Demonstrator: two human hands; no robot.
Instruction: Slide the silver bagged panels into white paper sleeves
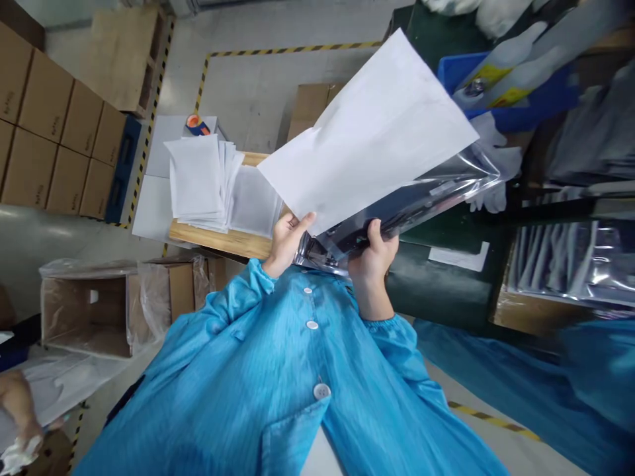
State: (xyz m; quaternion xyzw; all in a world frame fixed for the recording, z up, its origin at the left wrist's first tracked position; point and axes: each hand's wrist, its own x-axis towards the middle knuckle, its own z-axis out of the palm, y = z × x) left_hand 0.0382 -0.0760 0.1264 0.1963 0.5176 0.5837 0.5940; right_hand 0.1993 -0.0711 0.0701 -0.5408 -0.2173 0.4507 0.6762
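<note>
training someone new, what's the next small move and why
Perhaps slide the white sheet with the left hand to square it over the glossy plastic package: the right hand grips the package, part of which sticks out uncovered.

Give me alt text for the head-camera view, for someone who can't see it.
A person's left hand holds a large white sheet, while the right hand grips a dark, plastic-wrapped item. Nearby, stacked white sheets lie on a wooden board.
</note>
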